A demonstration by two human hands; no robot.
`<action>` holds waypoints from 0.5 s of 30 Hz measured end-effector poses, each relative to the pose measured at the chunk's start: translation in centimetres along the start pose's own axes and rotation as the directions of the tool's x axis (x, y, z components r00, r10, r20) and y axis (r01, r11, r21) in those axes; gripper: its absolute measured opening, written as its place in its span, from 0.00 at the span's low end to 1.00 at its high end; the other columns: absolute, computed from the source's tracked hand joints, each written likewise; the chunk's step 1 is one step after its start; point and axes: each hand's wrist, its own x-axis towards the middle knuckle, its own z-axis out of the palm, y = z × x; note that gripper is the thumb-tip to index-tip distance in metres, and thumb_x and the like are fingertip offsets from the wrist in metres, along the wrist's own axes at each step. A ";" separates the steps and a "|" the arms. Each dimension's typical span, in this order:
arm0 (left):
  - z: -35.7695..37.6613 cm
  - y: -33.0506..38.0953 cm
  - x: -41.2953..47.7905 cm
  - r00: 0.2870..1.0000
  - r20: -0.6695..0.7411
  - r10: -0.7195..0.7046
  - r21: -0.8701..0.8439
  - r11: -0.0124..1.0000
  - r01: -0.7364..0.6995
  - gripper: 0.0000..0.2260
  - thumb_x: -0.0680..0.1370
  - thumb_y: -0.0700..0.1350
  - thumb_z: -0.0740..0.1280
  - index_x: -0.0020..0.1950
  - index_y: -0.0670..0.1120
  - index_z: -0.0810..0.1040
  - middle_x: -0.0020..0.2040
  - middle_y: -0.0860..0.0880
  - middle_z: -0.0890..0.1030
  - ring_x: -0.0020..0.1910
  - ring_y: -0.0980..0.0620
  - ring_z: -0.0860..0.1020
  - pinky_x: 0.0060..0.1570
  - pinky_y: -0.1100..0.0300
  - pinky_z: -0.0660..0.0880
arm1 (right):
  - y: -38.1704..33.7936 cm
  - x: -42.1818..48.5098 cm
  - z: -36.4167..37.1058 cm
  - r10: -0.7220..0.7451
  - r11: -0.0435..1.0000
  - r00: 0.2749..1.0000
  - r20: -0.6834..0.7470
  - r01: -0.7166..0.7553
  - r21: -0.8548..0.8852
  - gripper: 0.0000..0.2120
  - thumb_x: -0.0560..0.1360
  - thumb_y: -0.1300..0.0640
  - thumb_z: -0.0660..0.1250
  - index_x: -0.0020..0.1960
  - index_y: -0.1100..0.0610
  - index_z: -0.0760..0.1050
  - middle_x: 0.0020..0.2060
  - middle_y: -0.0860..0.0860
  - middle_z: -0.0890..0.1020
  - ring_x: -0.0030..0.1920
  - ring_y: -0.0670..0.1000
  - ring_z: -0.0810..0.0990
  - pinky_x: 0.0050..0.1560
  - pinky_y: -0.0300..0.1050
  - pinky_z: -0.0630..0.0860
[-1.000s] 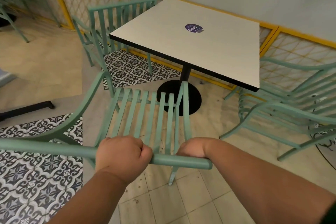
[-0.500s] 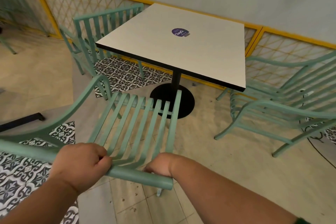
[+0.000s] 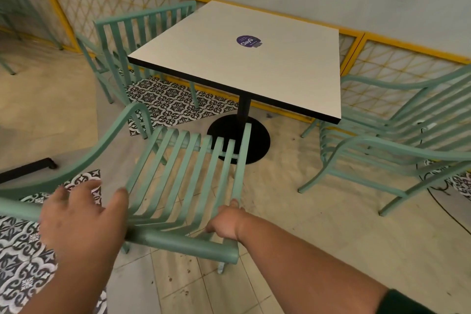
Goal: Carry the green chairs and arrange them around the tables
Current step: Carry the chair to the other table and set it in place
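Note:
A green slatted chair (image 3: 183, 176) stands on the floor right in front of me, its seat facing the square white table (image 3: 244, 58). My left hand (image 3: 81, 222) hovers over the chair's top back rail with fingers spread, holding nothing. My right hand (image 3: 225, 222) rests on the right end of that rail with fingers curled loosely; its grip is unclear. A second green chair (image 3: 142, 41) stands at the table's left side. A third green chair (image 3: 397, 140) stands at its right side.
The table has a black post and round base (image 3: 239, 137) and a purple sticker (image 3: 248, 41) on top. A yellow-framed lattice fence (image 3: 107, 0) runs along the wall behind. Patterned tiles (image 3: 173, 102) lie under the left chair. A black bar (image 3: 28, 168) lies on the floor at left.
The chair has moved toward the table and now rests on the floor. My left hand has let go of the back rail and opened; my right hand has loosened.

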 end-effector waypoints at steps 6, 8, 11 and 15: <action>0.2 1.4 0.9 0.947 0.321 0.029 0.576 0.788 -0.219 0.27 0.73 0.69 0.49 0.34 0.55 0.82 0.39 0.55 0.81 0.50 0.49 0.78 0.72 0.33 0.57 | 0.3 2.1 -0.1 0.032 0.989 0.999 -0.009 -0.033 -0.145 0.45 0.80 0.46 0.66 0.84 0.60 0.43 0.81 0.58 0.32 0.82 0.63 0.40 0.81 0.60 0.51; 0.1 0.8 1.8 0.914 0.380 0.144 0.581 0.732 -0.357 0.29 0.73 0.69 0.49 0.34 0.52 0.81 0.31 0.53 0.80 0.38 0.55 0.78 0.64 0.43 0.65 | 0.1 3.0 -0.3 0.049 0.985 0.999 -0.017 -0.051 -0.166 0.49 0.79 0.45 0.68 0.83 0.60 0.38 0.80 0.55 0.29 0.81 0.60 0.35 0.80 0.61 0.49; -0.1 0.5 2.5 0.851 0.456 0.261 0.500 0.716 -0.488 0.27 0.72 0.69 0.52 0.36 0.51 0.81 0.32 0.51 0.81 0.35 0.57 0.78 0.42 0.57 0.69 | 0.0 3.7 -0.3 0.121 0.987 0.992 -0.034 -0.124 -0.099 0.61 0.74 0.45 0.74 0.80 0.58 0.27 0.79 0.54 0.27 0.82 0.58 0.40 0.80 0.57 0.53; -0.7 0.4 2.4 0.821 0.490 0.294 0.452 0.719 -0.528 0.31 0.65 0.71 0.48 0.36 0.50 0.81 0.30 0.51 0.81 0.33 0.56 0.79 0.37 0.59 0.75 | -0.1 2.6 -0.5 0.102 0.989 0.994 -0.023 -0.104 -0.102 0.63 0.74 0.46 0.75 0.79 0.59 0.24 0.80 0.53 0.28 0.83 0.56 0.43 0.80 0.55 0.56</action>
